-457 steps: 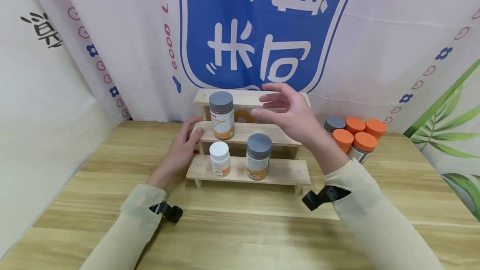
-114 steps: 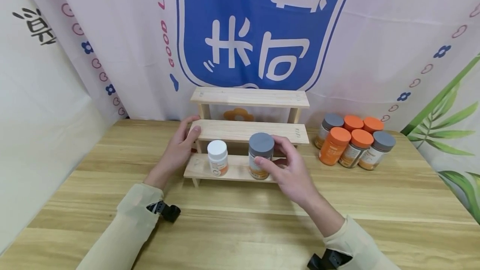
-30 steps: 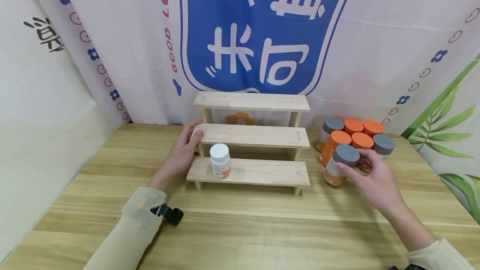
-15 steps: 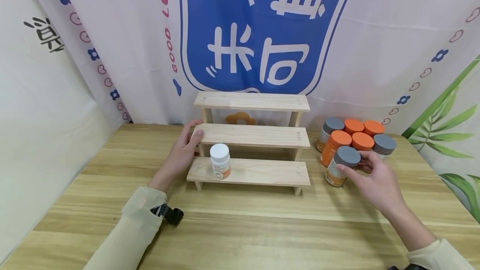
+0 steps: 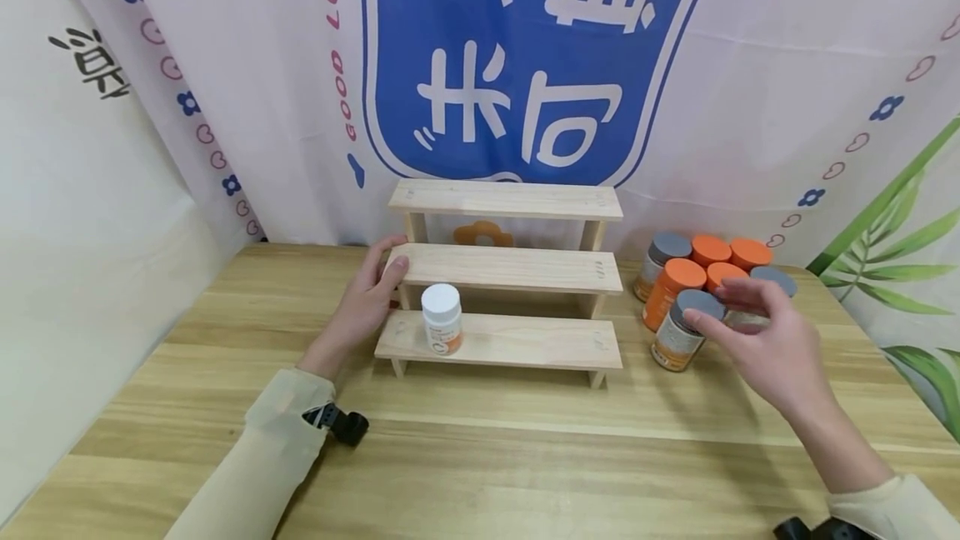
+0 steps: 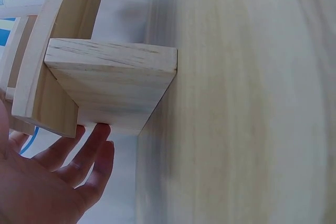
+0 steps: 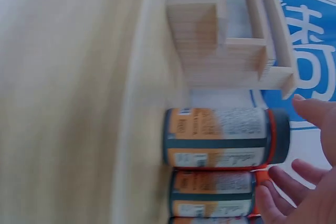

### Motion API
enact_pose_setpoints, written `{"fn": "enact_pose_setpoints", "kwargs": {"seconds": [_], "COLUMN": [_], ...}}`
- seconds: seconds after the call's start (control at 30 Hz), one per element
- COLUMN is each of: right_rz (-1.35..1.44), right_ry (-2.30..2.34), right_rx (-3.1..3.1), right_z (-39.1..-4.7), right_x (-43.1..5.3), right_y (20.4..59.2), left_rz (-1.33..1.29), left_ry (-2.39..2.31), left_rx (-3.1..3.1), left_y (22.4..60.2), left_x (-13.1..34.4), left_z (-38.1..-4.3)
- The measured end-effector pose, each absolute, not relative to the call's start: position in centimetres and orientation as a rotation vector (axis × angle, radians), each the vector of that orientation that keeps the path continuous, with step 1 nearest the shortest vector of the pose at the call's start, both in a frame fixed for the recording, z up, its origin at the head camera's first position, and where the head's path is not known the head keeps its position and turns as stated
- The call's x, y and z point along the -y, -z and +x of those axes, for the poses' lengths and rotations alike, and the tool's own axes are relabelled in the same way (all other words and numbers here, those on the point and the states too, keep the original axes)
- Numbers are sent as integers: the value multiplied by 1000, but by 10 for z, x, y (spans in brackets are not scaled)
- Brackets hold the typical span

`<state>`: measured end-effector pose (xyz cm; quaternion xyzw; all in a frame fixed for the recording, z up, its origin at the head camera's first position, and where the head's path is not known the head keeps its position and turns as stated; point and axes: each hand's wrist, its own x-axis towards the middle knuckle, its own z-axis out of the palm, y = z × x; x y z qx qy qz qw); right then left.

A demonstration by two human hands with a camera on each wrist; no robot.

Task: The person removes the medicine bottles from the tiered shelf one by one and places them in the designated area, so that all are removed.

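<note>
My left hand (image 5: pixel 360 300) holds the left end of a three-step wooden display rack (image 5: pixel 510 267), thumb on the middle board. In the left wrist view its fingertips touch the rack's side support (image 6: pixel 113 90). A small white pill bottle (image 5: pixel 442 325) stands on the lowest step, at the left. To the rack's right, a grey-capped supplement bottle (image 5: pixel 677 347) stands upright on the table. My right hand (image 5: pixel 783 348) hovers beside its cap, thumb and fingers spread. A gap shows between hand and cap (image 7: pixel 282 136) in the right wrist view.
Behind the grey-capped bottle is a tight cluster of several bottles, among them an orange bottle (image 5: pixel 665 294) and another grey-capped one (image 5: pixel 670 248). A printed curtain (image 5: pixel 757 107) hangs at the table's back edge. The wooden table (image 5: pixel 480 457) extends in front of the rack.
The grey-capped bottle has gone from the lowest step to the table by the cluster. My right hand has just released it and drawn slightly up and right. My left hand stays put.
</note>
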<state>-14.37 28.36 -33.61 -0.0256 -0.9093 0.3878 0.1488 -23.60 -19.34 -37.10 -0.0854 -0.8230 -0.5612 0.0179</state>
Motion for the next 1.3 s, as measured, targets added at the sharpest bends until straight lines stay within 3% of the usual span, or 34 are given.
{"fn": "enact_pose_setpoints", "kwargs": {"seconds": [0.3, 0.57, 1.3], "right_rz": [74, 331, 727], "right_ry": [-1081, -1340, -1749], "right_rx": [2508, 2426, 2510], "right_z": [-149, -158, -167], "right_x": [-250, -201, -80], "right_y": [314, 305, 317], "left_rz": [-282, -272, -287], "left_ry": [1756, 1761, 1752], "left_rx": [2556, 2552, 2540], "left_y": [371, 370, 372], "left_x": [195, 194, 193], "left_z": [-236, -236, -237]}}
